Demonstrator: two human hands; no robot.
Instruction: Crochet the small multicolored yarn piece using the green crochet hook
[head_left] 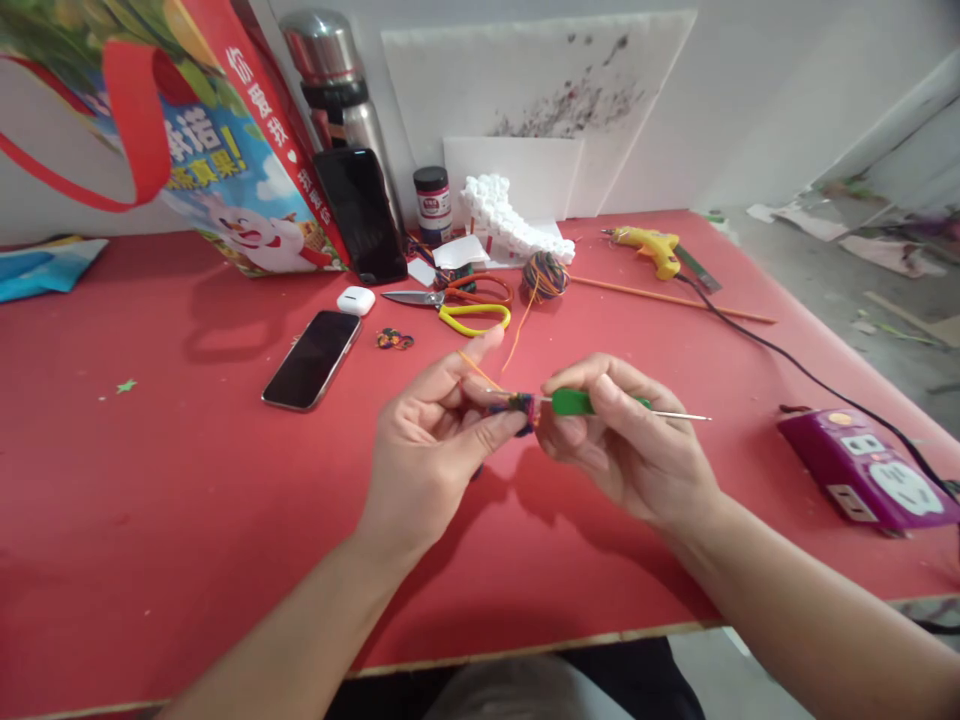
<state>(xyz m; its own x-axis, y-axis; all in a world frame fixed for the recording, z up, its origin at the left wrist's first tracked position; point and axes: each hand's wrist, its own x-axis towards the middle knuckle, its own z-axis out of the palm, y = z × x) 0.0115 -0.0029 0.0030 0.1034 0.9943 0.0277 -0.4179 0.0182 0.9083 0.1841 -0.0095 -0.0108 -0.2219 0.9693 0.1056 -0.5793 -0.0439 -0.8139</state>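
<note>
Between thumb and fingers, my left hand pinches a small multicoloured crochet piece, dark with pink and green stitches. An orange strand of yarn runs over the left fingers, the index finger raised. My right hand grips a crochet hook by its green handle. One metal end of the hook meets the crochet piece, and the other sticks out to the right. Beyond the hands lies a multicoloured yarn ball with a loose orange strand trailing from it toward me.
Scissors, a small yarn piece, a phone and a white earbud case lie beyond my left hand. Rightward are a yellow glue gun, its black cord and a purple box. A thermos stands behind.
</note>
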